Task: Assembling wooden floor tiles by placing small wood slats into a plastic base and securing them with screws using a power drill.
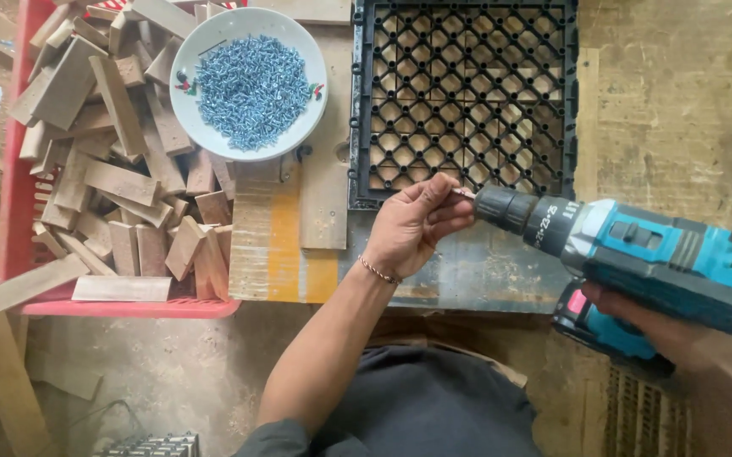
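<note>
My left hand (412, 227) pinches something small at the tip of a cordless drill, most likely a screw, though its shape is too small to make out. My right hand (671, 334) grips the handle of the blue and black drill (637, 254), which lies level and points left. Hand and drill tip hover over the near edge of a black plastic grid tile (463, 93) that lies on a worn workbench (484, 271). A white bowl (249, 85) heaped with silvery-blue screws stands to the left of the tile.
A red crate (19, 195) full of short wooden offcuts sits at the left. Loose wooden slats lie on the floor at the lower left. A yellow-striped board (285, 245) lies under the bowl's near side. Bare concrete floor spreads to the right.
</note>
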